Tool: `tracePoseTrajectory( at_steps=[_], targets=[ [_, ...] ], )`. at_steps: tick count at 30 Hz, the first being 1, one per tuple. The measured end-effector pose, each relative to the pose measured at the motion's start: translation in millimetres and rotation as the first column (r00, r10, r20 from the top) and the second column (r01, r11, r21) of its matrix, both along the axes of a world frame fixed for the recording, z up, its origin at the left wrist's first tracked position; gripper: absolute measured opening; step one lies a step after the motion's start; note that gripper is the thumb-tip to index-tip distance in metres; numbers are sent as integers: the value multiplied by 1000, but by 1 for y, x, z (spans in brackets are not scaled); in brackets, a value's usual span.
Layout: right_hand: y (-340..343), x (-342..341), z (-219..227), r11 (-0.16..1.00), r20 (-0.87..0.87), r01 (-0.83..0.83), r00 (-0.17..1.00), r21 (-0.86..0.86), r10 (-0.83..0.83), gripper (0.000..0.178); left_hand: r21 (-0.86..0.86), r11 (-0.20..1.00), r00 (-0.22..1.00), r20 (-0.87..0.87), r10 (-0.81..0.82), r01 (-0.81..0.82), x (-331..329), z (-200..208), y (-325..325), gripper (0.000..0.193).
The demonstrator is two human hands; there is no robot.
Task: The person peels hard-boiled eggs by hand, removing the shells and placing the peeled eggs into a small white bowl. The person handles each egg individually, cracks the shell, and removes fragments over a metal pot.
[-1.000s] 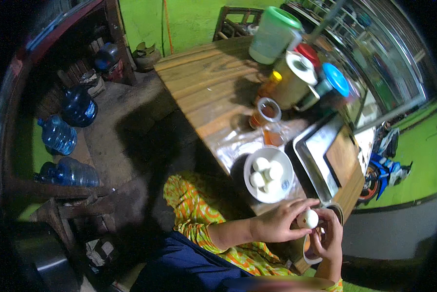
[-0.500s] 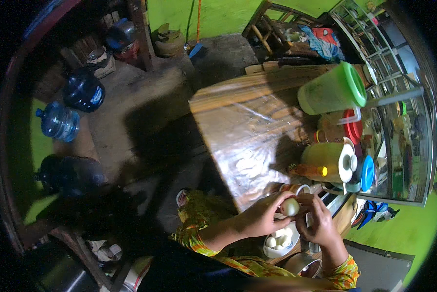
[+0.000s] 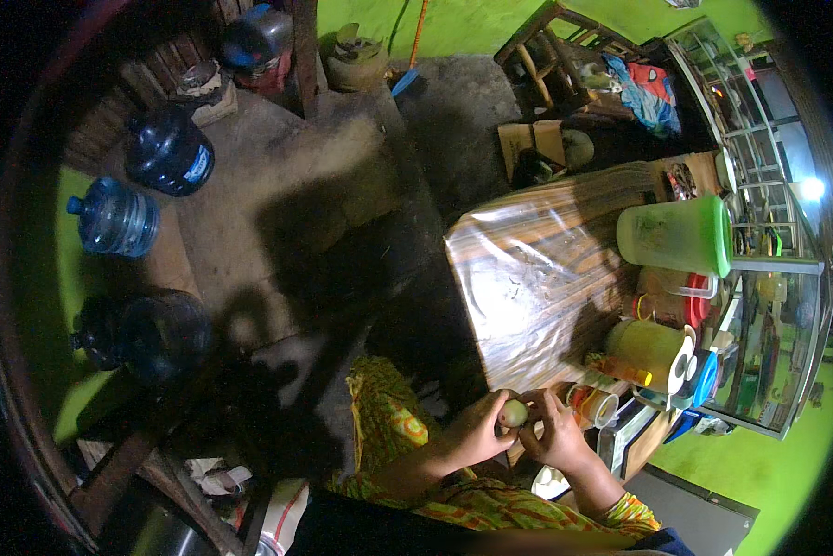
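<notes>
A pale greenish egg [image 3: 513, 413] is gripped between the thumb and fingers of my left hand [image 3: 476, 435]. Curled against the egg's right side are the fingers of my right hand [image 3: 562, 439]; whether they pinch any bit of shell is too small to make out. Below my hands, a white bowl [image 3: 548, 484] is mostly covered by my right forearm. Just beyond my right hand stands a clear cup [image 3: 594, 406] with reddish marks.
Pitchers, including a green-lidded one [image 3: 671, 233], and an orange-capped bottle [image 3: 625, 371] line the right side of the table [image 3: 527, 278], by a glass cabinet [image 3: 759, 306]. Large blue water bottles [image 3: 115, 218] stand on the left. A cardboard box [image 3: 532, 148] lies beyond the table.
My view has shifted, and my hands with the egg now appear further left and slightly lower. The white bowl, earlier showing several white eggs, is now mostly hidden. The egg is still held.
</notes>
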State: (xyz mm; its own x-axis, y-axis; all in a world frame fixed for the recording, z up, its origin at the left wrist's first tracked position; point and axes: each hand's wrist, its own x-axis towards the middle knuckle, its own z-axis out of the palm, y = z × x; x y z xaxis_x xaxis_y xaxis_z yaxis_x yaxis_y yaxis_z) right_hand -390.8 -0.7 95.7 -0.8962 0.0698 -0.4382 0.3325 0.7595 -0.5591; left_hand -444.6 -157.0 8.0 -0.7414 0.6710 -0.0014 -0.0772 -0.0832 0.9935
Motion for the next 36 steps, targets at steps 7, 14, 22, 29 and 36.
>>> tracePoseTrajectory(
  at_steps=[7, 14, 22, 29, 36],
  targets=[
    [-19, -10, -10, 999, 73, 27, 997, -38, -25, 51, 21, 998, 998, 35, 52, -52, -1, -13, -16, 44],
    [-19, -6, 0, 997, 48, 28, 999, -79, -24, 50, 10, 998, 998, -33, 54, -54, -2, -2, -19, 44],
    [22, 63, 36, 999, -34, 39, 999, 6, -39, 47, 73, 954, 956, -1, -293, 292, 29, 18, 24, 52],
    [63, 171, 70, 981, -356, 119, 933, 153, -57, 36, 172, 891, 859, -393, -328, 419, 108, 46, 94, 64],
    [53, 325, 58, 938, -534, 305, 827, 163, -176, 42, 230, 787, 724, -593, -353, 573, 222, 52, 112, 60]
  ],
)
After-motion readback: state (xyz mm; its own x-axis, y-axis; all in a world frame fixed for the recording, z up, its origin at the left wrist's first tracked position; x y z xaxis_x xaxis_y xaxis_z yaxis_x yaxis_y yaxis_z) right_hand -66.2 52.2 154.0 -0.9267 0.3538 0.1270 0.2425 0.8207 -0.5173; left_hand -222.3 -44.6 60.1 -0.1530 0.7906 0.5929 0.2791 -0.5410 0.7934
